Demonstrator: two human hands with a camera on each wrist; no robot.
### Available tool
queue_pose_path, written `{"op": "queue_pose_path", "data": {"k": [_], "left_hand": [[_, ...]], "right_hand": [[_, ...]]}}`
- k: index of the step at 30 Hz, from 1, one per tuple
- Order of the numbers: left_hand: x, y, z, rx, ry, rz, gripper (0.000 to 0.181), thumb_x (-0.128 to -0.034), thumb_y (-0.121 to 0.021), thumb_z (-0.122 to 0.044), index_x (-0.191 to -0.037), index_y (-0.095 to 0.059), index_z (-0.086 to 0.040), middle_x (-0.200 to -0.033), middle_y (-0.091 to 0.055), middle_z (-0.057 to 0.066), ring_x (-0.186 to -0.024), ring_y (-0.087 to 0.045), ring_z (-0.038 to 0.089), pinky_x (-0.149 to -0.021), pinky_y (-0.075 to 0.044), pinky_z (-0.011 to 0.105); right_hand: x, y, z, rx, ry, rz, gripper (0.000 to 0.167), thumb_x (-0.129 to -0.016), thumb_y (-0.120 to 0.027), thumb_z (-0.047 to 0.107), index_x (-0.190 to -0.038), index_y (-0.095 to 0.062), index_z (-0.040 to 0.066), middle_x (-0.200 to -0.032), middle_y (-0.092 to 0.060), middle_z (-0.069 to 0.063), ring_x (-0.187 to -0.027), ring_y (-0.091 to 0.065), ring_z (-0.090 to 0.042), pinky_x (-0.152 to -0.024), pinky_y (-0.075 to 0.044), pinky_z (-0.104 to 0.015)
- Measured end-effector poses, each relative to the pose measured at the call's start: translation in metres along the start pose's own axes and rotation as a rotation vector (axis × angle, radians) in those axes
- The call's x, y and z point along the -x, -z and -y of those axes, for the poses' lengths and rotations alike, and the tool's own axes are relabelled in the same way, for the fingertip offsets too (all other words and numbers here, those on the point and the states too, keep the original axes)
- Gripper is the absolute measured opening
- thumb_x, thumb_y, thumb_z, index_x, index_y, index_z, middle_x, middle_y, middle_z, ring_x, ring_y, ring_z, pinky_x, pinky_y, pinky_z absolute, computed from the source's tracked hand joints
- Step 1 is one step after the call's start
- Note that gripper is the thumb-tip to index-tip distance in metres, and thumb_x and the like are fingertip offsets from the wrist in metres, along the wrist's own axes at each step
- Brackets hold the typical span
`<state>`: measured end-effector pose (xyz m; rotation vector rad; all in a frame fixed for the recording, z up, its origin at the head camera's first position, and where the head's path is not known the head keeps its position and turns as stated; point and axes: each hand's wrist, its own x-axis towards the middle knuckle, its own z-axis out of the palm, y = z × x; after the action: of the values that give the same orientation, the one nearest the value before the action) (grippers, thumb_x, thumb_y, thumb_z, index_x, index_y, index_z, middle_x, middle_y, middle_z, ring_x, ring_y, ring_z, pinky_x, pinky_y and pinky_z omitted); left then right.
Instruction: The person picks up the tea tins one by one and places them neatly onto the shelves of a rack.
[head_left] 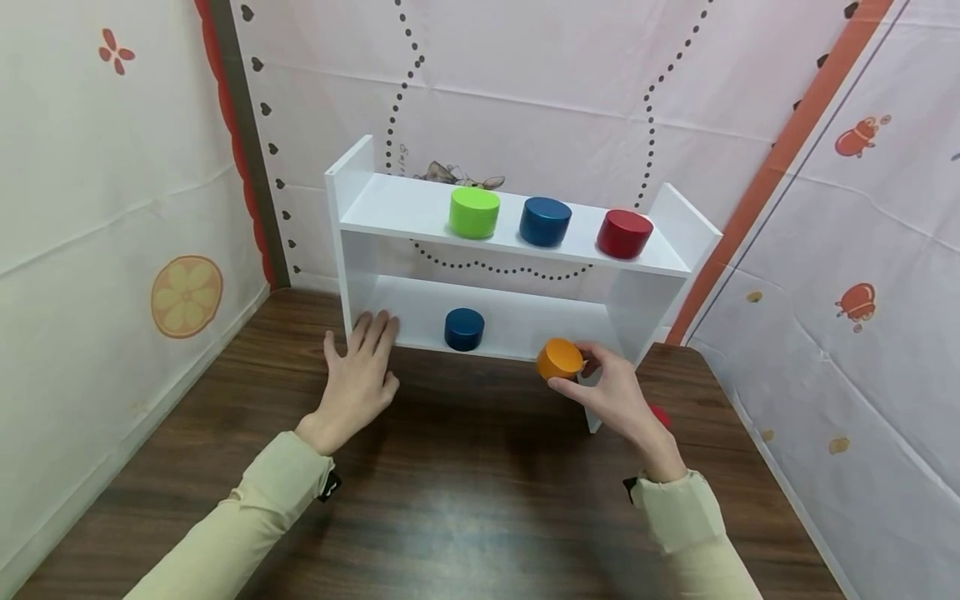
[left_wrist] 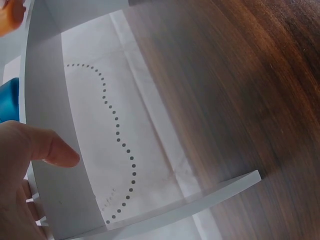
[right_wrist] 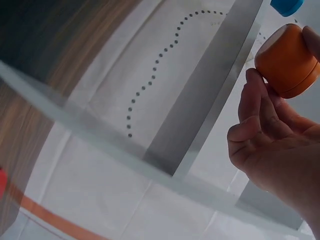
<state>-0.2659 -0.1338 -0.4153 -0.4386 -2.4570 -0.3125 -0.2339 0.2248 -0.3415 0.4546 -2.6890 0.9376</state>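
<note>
My right hand (head_left: 611,392) pinches an orange round canister (head_left: 558,358) between thumb and fingers, in front of the right part of the lower shelf (head_left: 517,321). The right wrist view shows the same orange canister (right_wrist: 287,62) slightly tilted, fingertips on its side. At the lower shelf's left end, my left hand (head_left: 356,379) rests with fingers extended on the board and thumb apart. In the left wrist view its thumb (left_wrist: 62,152) lies against the white board. A dark blue canister (head_left: 464,329) sits on the lower shelf between the hands.
On the upper shelf (head_left: 405,200) stand a green canister (head_left: 474,213), a blue canister (head_left: 545,222) and a red canister (head_left: 625,233). Behind my right wrist, a red object (head_left: 660,415) lies partly hidden on the brown wooden table (head_left: 465,500). Patterned cloth surrounds the table's back and sides.
</note>
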Motion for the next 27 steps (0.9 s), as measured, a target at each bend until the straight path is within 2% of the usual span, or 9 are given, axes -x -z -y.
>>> {"op": "queue_pose_path", "data": {"k": [5, 11, 19, 27], "left_hand": [[0.000, 0.000, 0.001, -0.002, -0.001, -0.007, 0.074, -0.0789, -0.064, -0.012, -0.147, -0.036, -0.006, -0.153, -0.036, 0.018, -0.142, -0.028, 0.037, -0.101, -0.015, 0.078], [0.002, 0.000, 0.001, -0.004, 0.001, -0.004, 0.074, -0.0791, -0.064, -0.013, -0.147, -0.036, -0.005, -0.153, -0.035, 0.018, -0.142, -0.028, 0.038, -0.102, -0.014, 0.078], [0.002, 0.000, 0.000, 0.006, -0.001, -0.002, 0.074, -0.0791, -0.064, -0.012, -0.147, -0.036, -0.005, -0.153, -0.035, 0.018, -0.142, -0.028, 0.038, -0.101, -0.014, 0.079], [0.001, 0.000, 0.000, 0.012, -0.007, -0.005, 0.074, -0.0790, -0.064, -0.012, -0.147, -0.036, -0.005, -0.153, -0.035, 0.018, -0.142, -0.028, 0.038, -0.101, -0.014, 0.079]], "right_hand": [[-0.012, -0.008, 0.010, -0.032, 0.006, 0.008, 0.059, -0.078, -0.079, 0.035, -0.124, -0.057, 0.007, -0.104, -0.063, -0.008, -0.087, -0.054, -0.023, -0.071, -0.046, -0.024], [-0.026, -0.020, 0.016, -0.038, 0.016, 0.007, 0.061, -0.079, -0.078, 0.035, -0.128, -0.055, 0.006, -0.111, -0.063, -0.009, -0.089, -0.053, -0.022, -0.071, -0.045, -0.026], [-0.038, -0.031, 0.017, -0.065, -0.024, 0.014, 0.061, -0.080, -0.076, 0.035, -0.130, -0.053, 0.006, -0.115, -0.061, -0.010, -0.091, -0.053, -0.025, -0.073, -0.046, -0.028], [-0.044, -0.034, 0.016, -0.035, -0.077, 0.016, 0.064, -0.081, -0.074, 0.040, -0.131, -0.052, 0.009, -0.118, -0.058, -0.009, -0.095, -0.051, -0.024, -0.076, -0.046, -0.028]]}}
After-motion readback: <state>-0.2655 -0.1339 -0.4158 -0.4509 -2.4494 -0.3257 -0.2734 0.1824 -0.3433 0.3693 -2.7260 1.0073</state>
